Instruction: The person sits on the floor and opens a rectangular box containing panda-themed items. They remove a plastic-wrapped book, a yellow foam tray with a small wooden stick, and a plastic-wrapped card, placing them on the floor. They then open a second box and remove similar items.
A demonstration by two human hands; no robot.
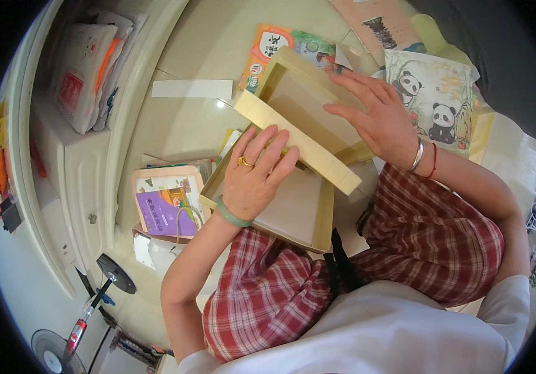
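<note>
Two shallow pale-yellow cardboard box parts lie in front of me, the upper one (278,64) tilted and partly overlapping the lower one (322,225). A long yellow side wall faces up between them. Over that wall bend the fingers of my left hand (257,171), its thumb hidden; it wears a ring and a green bangle. My right hand (377,111), with a silver bracelet and red cord, is above the upper part, fingers spread and thumb apart. Nothing shows in its grasp. Whether its fingertips touch the box I cannot tell.
A white paper strip (192,89) and a colourful booklet (260,55) lie on the tiled floor beyond the box. Books with a purple cover (156,212) stand at left by a cabinet (87,181). A panda picture (433,93) lies at right. A dumbbell (109,280) is lower left.
</note>
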